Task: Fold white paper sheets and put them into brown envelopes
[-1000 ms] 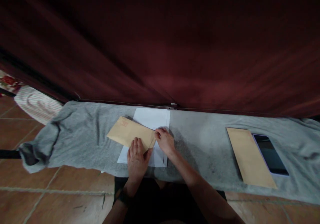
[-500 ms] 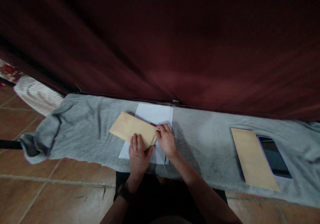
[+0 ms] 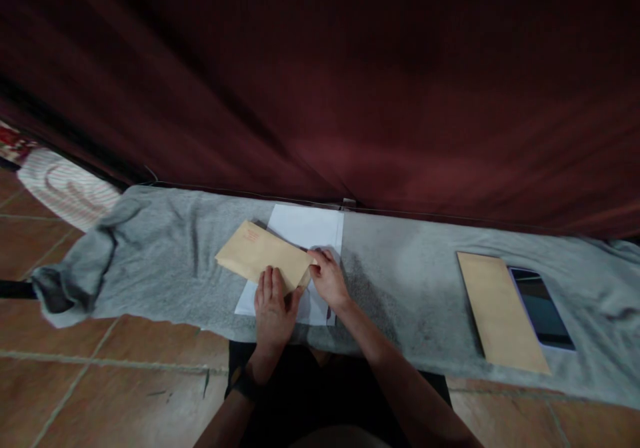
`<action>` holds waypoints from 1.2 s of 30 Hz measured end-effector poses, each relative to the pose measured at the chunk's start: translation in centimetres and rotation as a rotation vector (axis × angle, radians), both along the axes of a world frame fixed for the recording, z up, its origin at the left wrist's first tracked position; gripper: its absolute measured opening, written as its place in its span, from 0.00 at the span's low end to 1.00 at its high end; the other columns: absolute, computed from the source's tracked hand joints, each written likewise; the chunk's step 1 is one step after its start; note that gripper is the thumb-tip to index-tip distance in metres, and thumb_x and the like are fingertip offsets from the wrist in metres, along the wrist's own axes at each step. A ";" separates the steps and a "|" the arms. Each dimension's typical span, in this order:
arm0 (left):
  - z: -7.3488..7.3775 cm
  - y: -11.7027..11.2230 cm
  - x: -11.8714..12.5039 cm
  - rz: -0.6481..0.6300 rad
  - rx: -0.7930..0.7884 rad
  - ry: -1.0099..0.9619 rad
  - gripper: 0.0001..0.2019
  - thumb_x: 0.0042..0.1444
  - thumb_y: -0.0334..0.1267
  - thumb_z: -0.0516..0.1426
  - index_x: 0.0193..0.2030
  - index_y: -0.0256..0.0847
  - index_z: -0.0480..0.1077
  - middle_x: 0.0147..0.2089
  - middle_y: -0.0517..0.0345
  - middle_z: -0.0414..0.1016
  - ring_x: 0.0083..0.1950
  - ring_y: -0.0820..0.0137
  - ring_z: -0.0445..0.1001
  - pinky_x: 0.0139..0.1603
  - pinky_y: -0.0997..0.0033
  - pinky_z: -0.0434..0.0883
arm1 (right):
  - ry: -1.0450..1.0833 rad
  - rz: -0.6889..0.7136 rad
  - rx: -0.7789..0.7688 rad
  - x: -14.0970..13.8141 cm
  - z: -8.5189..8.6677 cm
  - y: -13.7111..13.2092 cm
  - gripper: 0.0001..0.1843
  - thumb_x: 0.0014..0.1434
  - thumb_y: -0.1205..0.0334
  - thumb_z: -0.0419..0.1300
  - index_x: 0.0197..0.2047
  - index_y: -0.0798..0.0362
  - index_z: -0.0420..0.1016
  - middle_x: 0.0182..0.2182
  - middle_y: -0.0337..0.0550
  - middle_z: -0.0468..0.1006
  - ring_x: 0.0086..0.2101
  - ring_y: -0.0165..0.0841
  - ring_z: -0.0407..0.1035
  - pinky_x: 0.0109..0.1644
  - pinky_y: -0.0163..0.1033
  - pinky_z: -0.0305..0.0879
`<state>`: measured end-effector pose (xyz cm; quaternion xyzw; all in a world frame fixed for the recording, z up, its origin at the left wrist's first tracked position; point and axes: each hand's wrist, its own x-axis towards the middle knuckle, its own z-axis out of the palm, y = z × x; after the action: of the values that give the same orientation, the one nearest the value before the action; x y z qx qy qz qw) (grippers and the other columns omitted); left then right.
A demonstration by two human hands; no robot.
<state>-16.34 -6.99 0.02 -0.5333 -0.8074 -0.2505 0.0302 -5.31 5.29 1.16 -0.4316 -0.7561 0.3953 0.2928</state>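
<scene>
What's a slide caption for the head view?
Left hand on tan envelope atop white paper; right hand at envelope's edge.

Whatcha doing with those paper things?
A person has both bare hands on a flat tan paper envelope. The left hand rests on its near side, and the fingers of the right hand are at its right end. The envelope lies partly over white paper sheets on a soft grey cloth. Off to the right, another tan paper envelope lies beside a dark-screened phone with a purple edge.
</scene>
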 end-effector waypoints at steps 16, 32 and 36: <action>2.1 0.5 -1.1 0.066 -0.196 0.189 0.24 0.66 0.43 0.51 0.64 0.33 0.68 0.69 0.38 0.67 0.70 0.48 0.65 0.63 0.49 0.67 | -0.341 -0.224 -0.061 3.2 1.1 -1.2 0.16 0.66 0.64 0.55 0.56 0.53 0.74 0.48 0.51 0.78 0.43 0.39 0.75 0.51 0.40 0.69; 1.3 -1.7 1.9 -0.155 -0.099 0.216 0.42 0.63 0.63 0.52 0.76 0.38 0.49 0.77 0.39 0.49 0.78 0.46 0.45 0.74 0.37 0.44 | 0.083 -0.340 -0.186 4.0 -0.9 -2.6 0.16 0.58 0.66 0.55 0.46 0.51 0.79 0.40 0.44 0.80 0.37 0.34 0.75 0.47 0.39 0.73; 0.8 -1.8 2.0 -0.213 -0.143 0.240 0.45 0.61 0.66 0.52 0.76 0.38 0.50 0.77 0.39 0.48 0.78 0.45 0.45 0.73 0.35 0.41 | 0.227 -0.349 -0.314 3.9 -1.7 -2.4 0.14 0.58 0.60 0.56 0.44 0.50 0.79 0.39 0.41 0.82 0.37 0.34 0.75 0.42 0.39 0.74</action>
<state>-14.36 -8.79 0.79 -0.6426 -0.7528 -0.1288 0.0616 -1.36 2.91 -0.54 -0.5484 -0.5619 0.4974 0.3690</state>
